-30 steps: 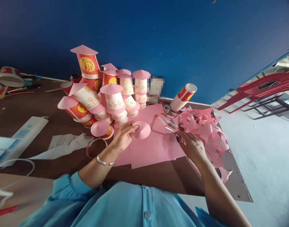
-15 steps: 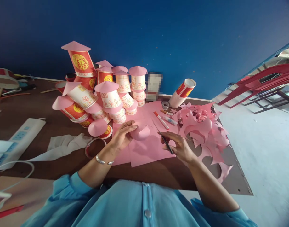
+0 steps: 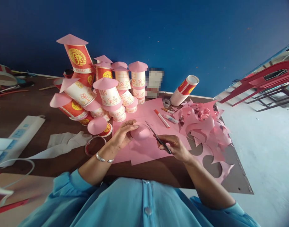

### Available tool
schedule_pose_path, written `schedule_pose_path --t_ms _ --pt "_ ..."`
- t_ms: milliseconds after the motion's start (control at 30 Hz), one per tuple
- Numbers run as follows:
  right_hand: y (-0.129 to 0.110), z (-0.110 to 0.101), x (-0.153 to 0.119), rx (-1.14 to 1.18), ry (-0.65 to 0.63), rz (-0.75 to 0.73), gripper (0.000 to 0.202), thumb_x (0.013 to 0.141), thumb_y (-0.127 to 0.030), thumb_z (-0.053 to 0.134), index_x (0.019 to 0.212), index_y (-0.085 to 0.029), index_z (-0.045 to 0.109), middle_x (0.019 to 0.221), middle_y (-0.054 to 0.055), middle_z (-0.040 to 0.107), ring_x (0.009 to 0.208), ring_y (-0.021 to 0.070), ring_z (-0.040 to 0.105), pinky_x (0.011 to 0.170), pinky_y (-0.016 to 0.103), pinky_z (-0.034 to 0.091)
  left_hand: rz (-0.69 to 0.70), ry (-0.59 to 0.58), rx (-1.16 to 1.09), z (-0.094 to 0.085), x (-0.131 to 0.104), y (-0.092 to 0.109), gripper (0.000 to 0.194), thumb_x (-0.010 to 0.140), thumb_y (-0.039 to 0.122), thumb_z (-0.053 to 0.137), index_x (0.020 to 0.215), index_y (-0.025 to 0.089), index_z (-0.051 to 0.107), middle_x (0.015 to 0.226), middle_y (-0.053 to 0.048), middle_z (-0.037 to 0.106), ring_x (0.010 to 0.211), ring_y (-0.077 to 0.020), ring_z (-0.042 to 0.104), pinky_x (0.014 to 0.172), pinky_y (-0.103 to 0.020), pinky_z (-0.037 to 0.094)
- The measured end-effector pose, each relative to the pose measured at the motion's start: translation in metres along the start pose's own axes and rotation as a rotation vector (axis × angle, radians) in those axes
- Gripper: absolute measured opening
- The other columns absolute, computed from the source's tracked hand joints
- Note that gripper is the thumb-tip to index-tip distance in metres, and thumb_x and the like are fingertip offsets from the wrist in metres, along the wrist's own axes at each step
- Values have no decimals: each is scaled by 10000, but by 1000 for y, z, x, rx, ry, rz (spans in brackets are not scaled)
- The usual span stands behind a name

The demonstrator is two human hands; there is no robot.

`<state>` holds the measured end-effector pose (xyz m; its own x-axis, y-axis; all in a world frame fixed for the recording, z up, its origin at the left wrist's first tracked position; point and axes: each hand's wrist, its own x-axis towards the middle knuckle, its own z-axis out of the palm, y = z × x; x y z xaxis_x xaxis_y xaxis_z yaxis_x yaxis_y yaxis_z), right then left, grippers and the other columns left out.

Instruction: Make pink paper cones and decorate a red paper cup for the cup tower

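So the setup is a dark brown table (image 3: 172, 171) pushed up against a deep blue wall (image 3: 182, 41), with a pale floor on the right and some red metal furniture (image 3: 257, 85) out at the edge of the room. The middle of the table is covered by pink paper sheets (image 3: 146, 151), and a messy heap of pink paper offcuts (image 3: 206, 126) sits just to the right of them. Behind that there's a big pile of paper cups with pink cone hats (image 3: 104, 91), some upright, some tipped over, plus a sleeve of stacked cups (image 3: 184, 90) lying tilted against the wall. A couple of markers (image 3: 162, 118) and a small tape roll (image 3: 166, 102) lie on the pink sheets.

The left hand (image 3: 123, 135) has its fingers pinched around a pink paper cone (image 3: 140, 131), held just above the sheets. The right hand (image 3: 175, 146) is closed around the handles of a pair of scissors (image 3: 157, 137), blades pointing up toward the cone's edge; can't tell if the tips actually touch it.

Left side: a white power strip (image 3: 19, 134) with cable, crumpled white paper (image 3: 61, 143), a clear ring (image 3: 93, 143). The clutter at the far left is cut off by the frame and too blurry to name. There's also a pixelated patch by the wall, unreadable. The scissor handles are mostly hidden inside the hand.
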<state>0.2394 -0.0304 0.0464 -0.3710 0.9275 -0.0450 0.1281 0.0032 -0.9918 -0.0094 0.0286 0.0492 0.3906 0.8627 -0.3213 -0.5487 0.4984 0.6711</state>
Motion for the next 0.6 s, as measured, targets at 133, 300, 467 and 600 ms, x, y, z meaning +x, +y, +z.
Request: schedule_pose_path --t_ms 133,300,467,600 --pt "1 1 -1 21 -5 14 562 827 -610 792 1149 -149 800 700 0 569 627 104 444 573 237 429 -15 3 6 -1 0 -1 288 634 211 899 674 149 620 623 22 608 566 -98 558 523 -204 442" --pt "1 2 -1 62 -9 29 585 820 -598 802 1188 -144 789 696 -2 560 620 102 431 561 231 431 -14 -5 1 2 0 1 288 632 195 893 650 149 610 603 26 598 552 -93 545 505 -199 416" --pt "2 2 -1 46 -3 20 564 822 -593 799 1183 -160 795 702 3 576 626 105 448 570 234 450 -9 20 -11 2 0 0 272 624 173 892 686 146 628 631 24 618 583 -98 569 545 -201 442" --pt "6 1 -2 58 -6 31 539 833 -558 802 1201 -164 791 699 4 590 617 105 469 575 240 460 -9 12 -1 1 0 -1 274 631 183 891 680 147 624 625 28 604 578 -95 559 540 -203 440"
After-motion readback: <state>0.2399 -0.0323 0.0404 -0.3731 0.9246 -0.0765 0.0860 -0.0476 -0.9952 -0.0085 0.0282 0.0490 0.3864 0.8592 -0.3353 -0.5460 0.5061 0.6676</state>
